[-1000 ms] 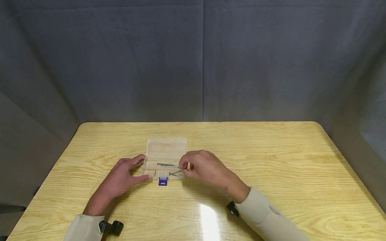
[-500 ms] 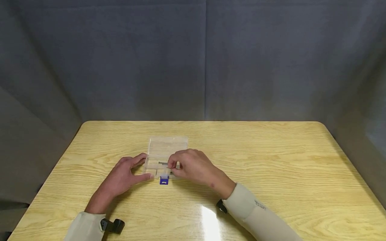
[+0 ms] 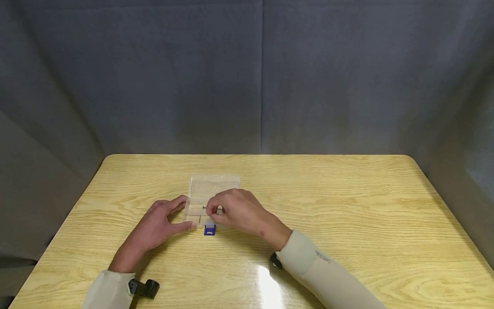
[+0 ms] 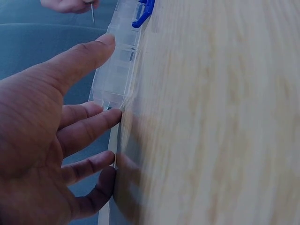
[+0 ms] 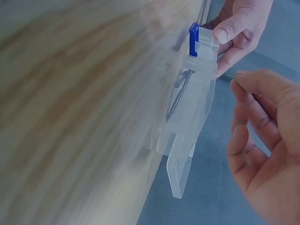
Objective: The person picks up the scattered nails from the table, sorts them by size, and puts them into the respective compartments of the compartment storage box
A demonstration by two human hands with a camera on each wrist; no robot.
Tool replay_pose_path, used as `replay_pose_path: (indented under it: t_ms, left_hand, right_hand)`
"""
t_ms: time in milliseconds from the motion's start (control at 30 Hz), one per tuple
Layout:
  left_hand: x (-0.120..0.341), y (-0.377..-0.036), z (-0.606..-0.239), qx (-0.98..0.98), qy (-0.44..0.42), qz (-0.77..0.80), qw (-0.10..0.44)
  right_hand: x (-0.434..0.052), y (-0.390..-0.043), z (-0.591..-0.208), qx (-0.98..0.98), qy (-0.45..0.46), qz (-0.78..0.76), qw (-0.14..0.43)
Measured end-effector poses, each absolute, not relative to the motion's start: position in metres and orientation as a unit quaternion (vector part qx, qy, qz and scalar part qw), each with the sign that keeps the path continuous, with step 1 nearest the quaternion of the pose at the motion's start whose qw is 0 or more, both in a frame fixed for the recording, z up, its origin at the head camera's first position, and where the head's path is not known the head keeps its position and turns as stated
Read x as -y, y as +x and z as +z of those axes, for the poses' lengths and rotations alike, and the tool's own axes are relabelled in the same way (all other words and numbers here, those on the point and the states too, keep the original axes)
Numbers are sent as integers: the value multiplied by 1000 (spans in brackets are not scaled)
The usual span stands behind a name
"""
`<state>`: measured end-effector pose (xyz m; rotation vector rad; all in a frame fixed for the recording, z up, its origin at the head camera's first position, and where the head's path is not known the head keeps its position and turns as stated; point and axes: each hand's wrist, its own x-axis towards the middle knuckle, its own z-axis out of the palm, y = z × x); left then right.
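A clear plastic compartment box (image 3: 214, 186) stands on the table with its lid raised, its blue latch (image 3: 209, 230) facing the near side. My left hand (image 3: 156, 225) holds the box's left end, thumb at the near corner and fingers round the side. Over the compartments, my right hand (image 3: 241, 212) pinches a thin nail (image 4: 92, 13) between thumb and forefinger. In the right wrist view, dark nails (image 5: 180, 96) lie in one compartment. Another nail (image 3: 199, 219) shows in the front left compartment. My right hand covers much of the box's right part in the head view.
The wood-grain table (image 3: 347, 206) reaches out on both sides of the box. A grey curtain (image 3: 154, 77) hangs behind the table and along its sides. Black wrist cameras (image 3: 144, 288) are strapped to both sleeves.
My right hand has moved left across the box with the nail, from its right end to above the middle. My left hand has kept its place at the left end.
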<state>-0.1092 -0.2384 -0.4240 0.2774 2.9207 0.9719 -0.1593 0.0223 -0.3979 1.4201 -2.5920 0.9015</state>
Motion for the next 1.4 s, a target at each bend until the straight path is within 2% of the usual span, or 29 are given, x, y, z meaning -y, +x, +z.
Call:
replay_pose_path:
  t_ms: [367,733,1400]
  left_hand:
    - [237,-109,-423,-946,86,311,28]
    - [238,-110,-425,-944,92,316,27]
    - [236,-109,-425,-945,76,317,28]
  right_hand:
    - [-7,-163,-392,838,472,273,20]
    - [1,-169,-389,852,464,242,-10]
    - [-31,-165,-385,870,434,236,-6]
